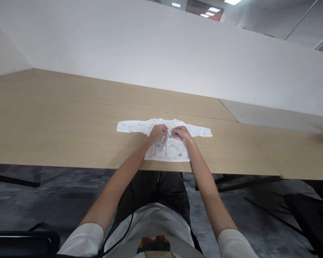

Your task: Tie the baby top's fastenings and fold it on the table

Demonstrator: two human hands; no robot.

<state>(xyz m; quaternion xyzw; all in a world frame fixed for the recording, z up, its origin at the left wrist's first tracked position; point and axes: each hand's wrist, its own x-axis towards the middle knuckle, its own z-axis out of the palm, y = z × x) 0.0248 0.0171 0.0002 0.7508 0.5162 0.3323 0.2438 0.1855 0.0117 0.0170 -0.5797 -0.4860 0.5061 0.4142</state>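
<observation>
A small white baby shirt [174,152] with a faint printed pattern lies on the table, its sleeves spread out to both sides and its neckline away from me. My left hand [158,132] is closed in a pinch at the upper chest, on the left side of the front opening. Just across the opening, my right hand [181,132] pinches the cloth with bent fingers. A short gap separates the two hands. What exactly lies between the fingertips is too small to make out.
The light wood table [70,132] runs along a white partition [150,50] at the back. Its front edge is close to my body. A black chair [307,215] stands at the lower right, and part of another dark chair [24,242] shows at the lower left.
</observation>
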